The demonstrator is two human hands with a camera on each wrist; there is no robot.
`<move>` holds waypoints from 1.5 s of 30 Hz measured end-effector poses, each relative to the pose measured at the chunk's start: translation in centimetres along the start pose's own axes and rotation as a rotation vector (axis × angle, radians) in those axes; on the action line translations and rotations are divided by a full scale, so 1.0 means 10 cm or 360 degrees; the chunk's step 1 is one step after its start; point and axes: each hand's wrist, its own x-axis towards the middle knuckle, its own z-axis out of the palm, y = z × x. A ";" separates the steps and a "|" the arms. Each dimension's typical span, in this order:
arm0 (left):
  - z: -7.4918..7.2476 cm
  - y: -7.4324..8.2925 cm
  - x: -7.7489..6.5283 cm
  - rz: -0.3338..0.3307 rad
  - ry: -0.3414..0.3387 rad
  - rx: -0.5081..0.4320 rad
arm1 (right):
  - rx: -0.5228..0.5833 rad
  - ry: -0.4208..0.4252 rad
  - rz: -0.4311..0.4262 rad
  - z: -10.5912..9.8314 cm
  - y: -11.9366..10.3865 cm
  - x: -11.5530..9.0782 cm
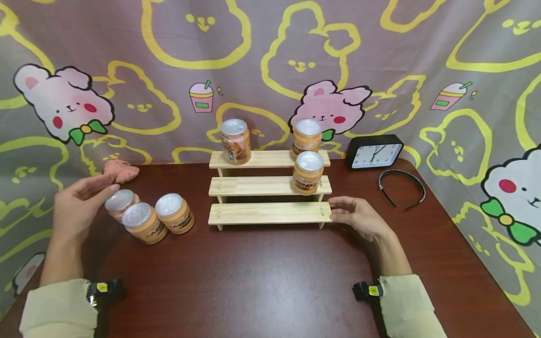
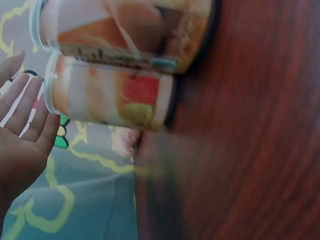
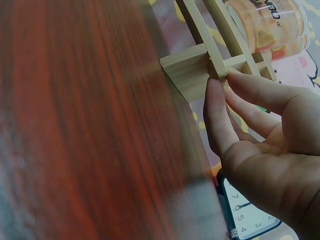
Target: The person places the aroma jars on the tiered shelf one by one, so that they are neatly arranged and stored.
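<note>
My left hand (image 1: 77, 204) is beside a pinkish-orange can (image 1: 119, 202) with a clear lid, its fingers extended near the lid. Two more orange cans, a front one (image 1: 145, 225) and a right one (image 1: 175, 215), stand against each other close by on the table. In the left wrist view the fingers (image 2: 25, 112) lie loosely spread by the can lids. My right hand (image 1: 359, 218) pinches the right end of the lowest board of a three-step wooden shelf (image 1: 270, 213) between thumb and finger, as the right wrist view shows.
On the shelf's top step stand a left can (image 1: 236, 143) and a right can (image 1: 306, 138); another can (image 1: 308, 173) sits on the middle step's right end. Right of the shelf are a black clock (image 1: 376, 152) and a headband (image 1: 402, 188). A pink cloth item (image 1: 121, 171) lies back left.
</note>
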 end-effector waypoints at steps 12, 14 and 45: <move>-0.20 -0.29 0.01 -0.0141 -0.0166 0.0399 | 0.0016 0.0005 0.0013 0.00 0.00 0.00; -0.22 -0.33 0.01 -0.0156 -0.0253 0.0434 | 0.0016 0.0009 0.0011 0.01 0.00 0.00; -0.24 -0.47 0.00 -0.0070 -0.0518 0.0054 | 0.0034 0.0009 -0.0014 0.01 0.01 0.01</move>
